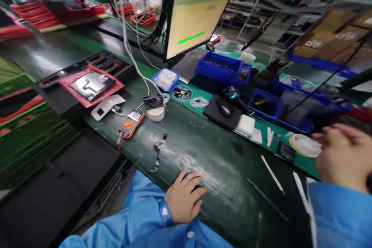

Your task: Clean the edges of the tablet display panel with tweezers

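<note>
My left hand (186,197) rests flat near the front edge of the dark green workbench, fingers spread and nothing in them. A black flex cable (158,151) lies on the bench ahead of it. At the far right, my right hand (345,155) is beside a round roll of tape or shallow dish (304,145); whether the fingers touch it or grip anything is blurred. Near this hand are a small black square part (286,151), a thin pale stick (273,174), a white pen-like tool (302,192) and slim metal tweezers or a probe (267,199).
An orange multimeter (130,124) and a tape-covered round tub (155,112) stand left of centre. Behind are a monitor (197,23), a keyboard (190,64), blue bins (222,68) and a mouse (224,108). A device on red bubble wrap (91,84) lies on black trays at left.
</note>
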Action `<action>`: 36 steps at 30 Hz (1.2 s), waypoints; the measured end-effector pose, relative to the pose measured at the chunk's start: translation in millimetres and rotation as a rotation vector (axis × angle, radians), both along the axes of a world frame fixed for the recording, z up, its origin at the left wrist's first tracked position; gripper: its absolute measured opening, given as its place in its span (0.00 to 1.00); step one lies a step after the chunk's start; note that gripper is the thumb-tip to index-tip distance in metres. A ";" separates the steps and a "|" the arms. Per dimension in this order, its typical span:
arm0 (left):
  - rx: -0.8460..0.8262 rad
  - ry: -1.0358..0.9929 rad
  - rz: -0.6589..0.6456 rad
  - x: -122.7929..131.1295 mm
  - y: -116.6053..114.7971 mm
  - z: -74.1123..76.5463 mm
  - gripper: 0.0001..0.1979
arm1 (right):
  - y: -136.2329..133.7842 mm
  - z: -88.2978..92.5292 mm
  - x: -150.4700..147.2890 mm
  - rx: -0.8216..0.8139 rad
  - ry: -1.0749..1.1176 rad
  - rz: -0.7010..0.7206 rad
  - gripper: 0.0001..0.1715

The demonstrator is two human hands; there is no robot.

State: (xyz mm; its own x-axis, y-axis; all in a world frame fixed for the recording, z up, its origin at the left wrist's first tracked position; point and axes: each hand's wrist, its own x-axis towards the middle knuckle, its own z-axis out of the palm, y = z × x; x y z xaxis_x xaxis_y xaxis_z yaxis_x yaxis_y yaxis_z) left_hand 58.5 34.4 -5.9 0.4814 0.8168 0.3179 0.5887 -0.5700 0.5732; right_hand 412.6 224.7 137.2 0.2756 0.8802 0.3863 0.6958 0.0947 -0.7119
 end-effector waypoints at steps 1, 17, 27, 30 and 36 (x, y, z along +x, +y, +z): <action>-0.038 -0.068 -0.022 -6.7 -2.8 6.4 0.19 | -22.9 -9.3 -15.9 0.034 -0.003 -0.137 0.15; -0.283 -0.253 0.610 -127.8 30.3 17.6 0.13 | -192.4 -141.8 -136.8 -0.166 0.002 0.306 0.14; -1.162 -1.184 0.483 -44.8 26.5 68.6 0.26 | -191.8 -115.4 -193.8 -0.450 1.102 0.552 0.36; -1.163 -1.062 0.396 -31.6 24.2 68.9 0.25 | -195.8 -107.8 -195.0 -0.422 1.193 0.484 0.32; -1.027 -0.843 0.342 -20.9 24.4 60.0 0.23 | -207.9 -106.0 -177.3 -0.400 0.984 0.249 0.27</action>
State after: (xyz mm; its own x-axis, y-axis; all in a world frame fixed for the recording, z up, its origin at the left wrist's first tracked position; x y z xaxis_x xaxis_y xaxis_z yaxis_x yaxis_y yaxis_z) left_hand 37.7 58.8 54.1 0.1743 0.8982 -0.4035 -0.1213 0.4262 0.8964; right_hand 235.3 16.8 31.2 0.1034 0.9671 -0.2326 -0.2023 -0.2085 -0.9569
